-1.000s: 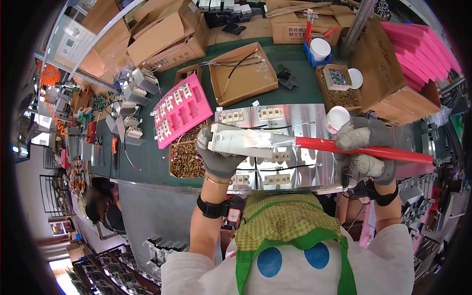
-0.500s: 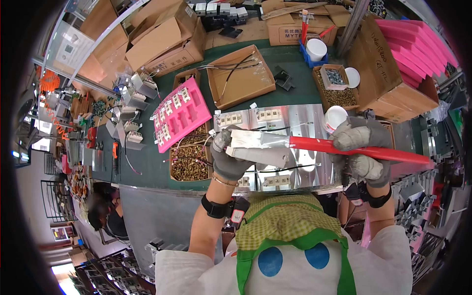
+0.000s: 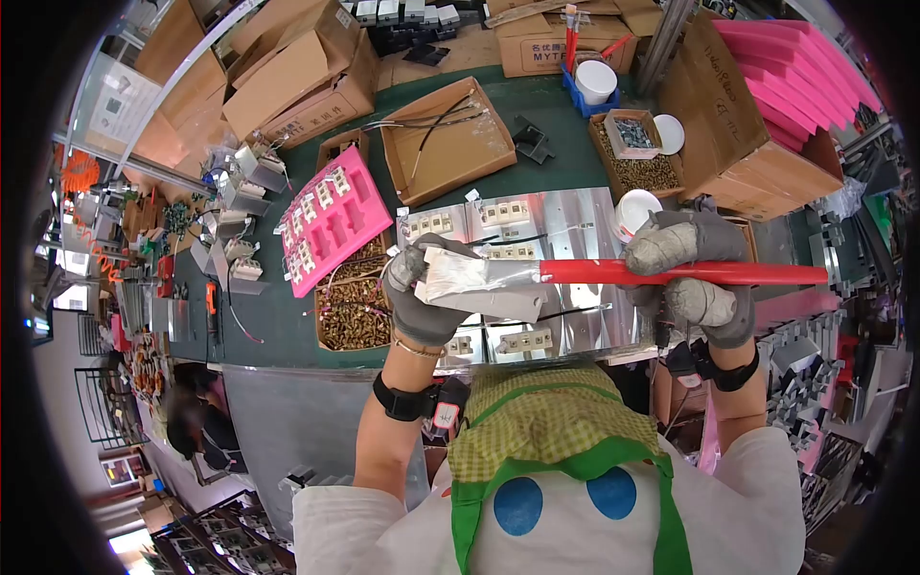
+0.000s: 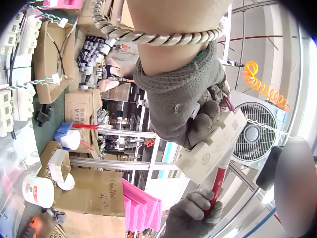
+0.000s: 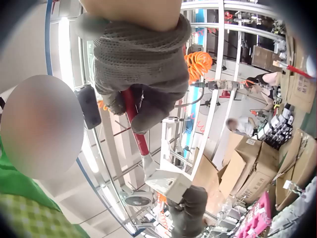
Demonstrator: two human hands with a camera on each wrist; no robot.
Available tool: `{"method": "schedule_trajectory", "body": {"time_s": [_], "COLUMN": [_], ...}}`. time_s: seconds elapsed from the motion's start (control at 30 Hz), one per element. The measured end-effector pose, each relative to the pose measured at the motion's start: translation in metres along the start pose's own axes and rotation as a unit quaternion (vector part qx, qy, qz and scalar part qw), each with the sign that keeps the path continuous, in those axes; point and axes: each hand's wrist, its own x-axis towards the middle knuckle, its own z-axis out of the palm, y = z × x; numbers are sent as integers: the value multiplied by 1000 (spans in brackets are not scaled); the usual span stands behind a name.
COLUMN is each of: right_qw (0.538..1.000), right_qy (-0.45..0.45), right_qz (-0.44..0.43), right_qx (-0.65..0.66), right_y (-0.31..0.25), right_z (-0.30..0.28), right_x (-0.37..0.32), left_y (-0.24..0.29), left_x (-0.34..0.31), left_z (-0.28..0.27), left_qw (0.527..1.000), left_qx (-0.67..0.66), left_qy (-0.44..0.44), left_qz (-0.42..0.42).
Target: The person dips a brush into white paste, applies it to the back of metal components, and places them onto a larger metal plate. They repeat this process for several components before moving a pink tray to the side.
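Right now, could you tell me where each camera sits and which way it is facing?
Head: worn on the head, facing down at the green bench; left hand, right hand, forearms and apron show.
Left wrist: at the left wrist, facing up past the gloved hand to the white block and a fan.
Right wrist: at the right wrist, facing along the red handle; the gloved hand shows.
Shared: all three show the white block and red handle.
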Motion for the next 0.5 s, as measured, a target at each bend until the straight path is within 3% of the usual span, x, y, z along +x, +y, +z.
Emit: {"method": "schedule_trajectory", "body": {"time_s": [0.07, 0.1, 0.17, 0.27, 0.37, 0.5], "right_qw": [999, 998, 997, 999, 995, 999], "right_qy": [6, 10, 16, 34, 85, 20], "right_qz": [26, 42, 51, 20, 43, 17], "right_qx": [43, 51, 56, 35, 21, 31], "right_y": [7, 10, 10, 9, 5, 1], "right_z": [-6, -11, -16, -22, -22, -19], "right_x": [-5, -11, -17, -23, -33, -23], "left_y": [-6, -11, -15, -13, -4, -6], "left_x": [-3, -3, -4, -5, -4, 1], "left_z": [-7, -10, -15, -17, -6, 0], "left_qw": [963, 994, 999, 983, 994, 999], "left_qx": [238, 88, 25, 175, 78, 7], "left_qy": [-17, 11, 31, 39, 76, 30], "left_qz": [127, 72, 33, 41, -25, -38]}}
